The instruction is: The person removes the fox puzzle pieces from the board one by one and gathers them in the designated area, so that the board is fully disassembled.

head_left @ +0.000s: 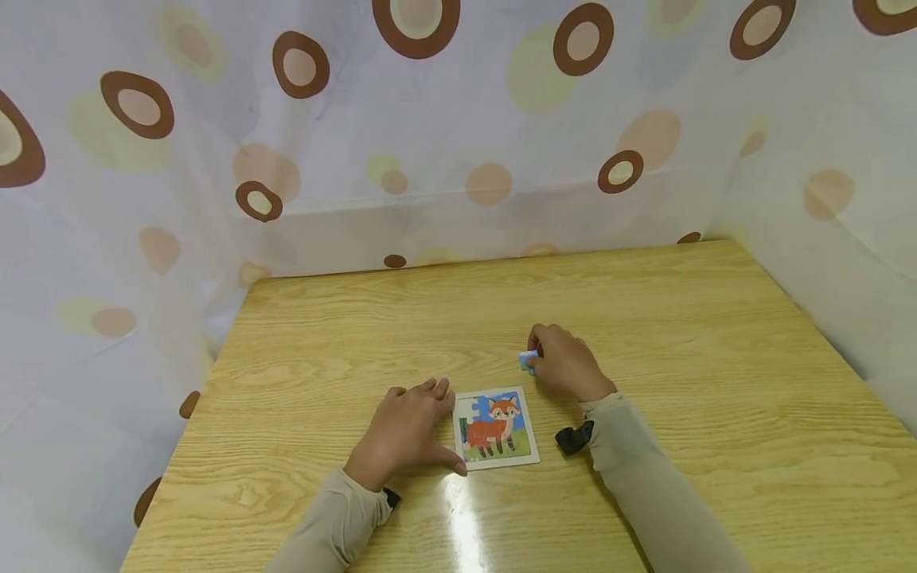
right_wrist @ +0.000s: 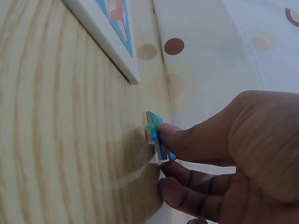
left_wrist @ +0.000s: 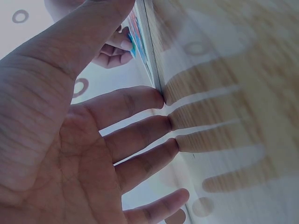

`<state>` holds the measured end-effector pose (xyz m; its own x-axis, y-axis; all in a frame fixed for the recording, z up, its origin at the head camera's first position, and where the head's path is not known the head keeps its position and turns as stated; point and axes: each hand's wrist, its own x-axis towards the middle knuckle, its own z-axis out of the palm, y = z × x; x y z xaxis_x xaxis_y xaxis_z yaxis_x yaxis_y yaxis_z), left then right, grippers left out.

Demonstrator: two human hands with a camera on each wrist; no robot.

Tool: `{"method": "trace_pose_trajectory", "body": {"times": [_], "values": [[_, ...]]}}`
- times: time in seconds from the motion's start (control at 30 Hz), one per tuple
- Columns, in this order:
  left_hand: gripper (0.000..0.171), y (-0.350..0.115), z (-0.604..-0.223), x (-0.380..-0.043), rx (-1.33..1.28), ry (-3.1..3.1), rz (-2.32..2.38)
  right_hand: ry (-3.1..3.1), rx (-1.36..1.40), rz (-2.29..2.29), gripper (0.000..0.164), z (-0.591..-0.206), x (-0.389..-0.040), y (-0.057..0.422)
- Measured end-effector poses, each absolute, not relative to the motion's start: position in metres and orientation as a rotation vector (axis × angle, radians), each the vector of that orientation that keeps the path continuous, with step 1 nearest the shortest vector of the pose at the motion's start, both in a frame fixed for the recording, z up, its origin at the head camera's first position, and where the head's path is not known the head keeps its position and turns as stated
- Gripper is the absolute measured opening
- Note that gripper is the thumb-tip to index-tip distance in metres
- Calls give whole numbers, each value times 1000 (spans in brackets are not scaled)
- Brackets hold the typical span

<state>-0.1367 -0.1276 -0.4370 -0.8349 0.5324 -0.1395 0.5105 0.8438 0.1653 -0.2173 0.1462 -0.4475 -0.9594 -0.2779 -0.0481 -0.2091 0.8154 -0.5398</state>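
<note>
A square fox jigsaw puzzle (head_left: 497, 430) in a white frame lies on the table, with a bare gap at its upper left corner. My left hand (head_left: 411, 430) rests at the frame's left side, thumb near the lower left corner and straight fingers by the upper left; in the left wrist view its fingertips (left_wrist: 159, 99) touch the tabletop beside the frame. Up and right of the puzzle, my right hand (head_left: 569, 362) pinches a small blue and green puzzle piece (right_wrist: 159, 135) between thumb and fingers, close over the table.
The wooden table (head_left: 716, 358) stretches out around the puzzle. A white curtain (head_left: 444, 119) with brown and peach spots hangs behind the table and on both sides. Dark bands with small devices (head_left: 575, 438) sit on both wrists.
</note>
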Motion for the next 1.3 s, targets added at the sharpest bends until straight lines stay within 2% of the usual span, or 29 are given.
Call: {"method": "trace_pose_trajectory", "body": {"times": [0.63, 0.93, 1.3], "values": [[109, -128, -438, -136, 796, 2837, 177, 2911, -397, -795, 8, -449, -215, 143], [107, -127, -437, -137, 806, 2859, 165, 2874, -567, -890, 5, -433, -208, 128], [99, -130, -431, -134, 747, 2859, 148, 2541, -919, -1040, 14, -429, -193, 98]]}}
